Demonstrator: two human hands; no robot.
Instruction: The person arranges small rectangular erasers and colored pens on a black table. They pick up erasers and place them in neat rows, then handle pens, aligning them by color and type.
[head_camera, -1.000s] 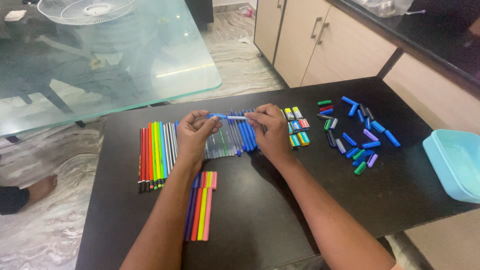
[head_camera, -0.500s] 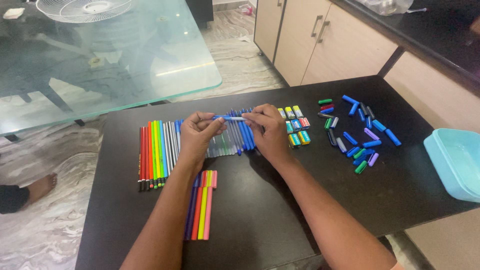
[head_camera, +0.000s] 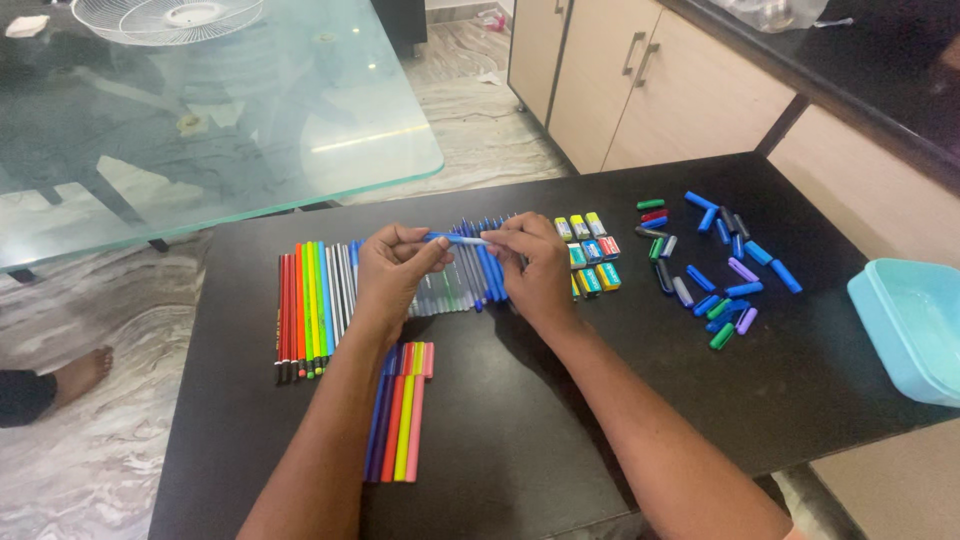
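A light blue plastic tub sat at the right edge of the black desk, and nothing could be seen inside it. On the desk lay a row of about 10 pencils in red, orange, green, blue and grey, a row of clear and blue pens partly hidden behind the hands, so their number could not be told, and 4 markers in blue, red, yellow and pink nearer the person. Beside the pens stood 7 small erasers in coloured wrappers, set in 2 short columns. Further right about 20 loose pen caps were scattered, mostly blue, with a few green, purple, grey, black and 1 red. The left hand and the right hand were raised just above the pen row, each grip pressed together on 1 blue pen: the left fingertips pinched its capped blue end, the right fingertips pinched the other end. That pen lay level between the 2 hands, crosswise over the row of pens below and apart from them. A glass table stood beyond the desk
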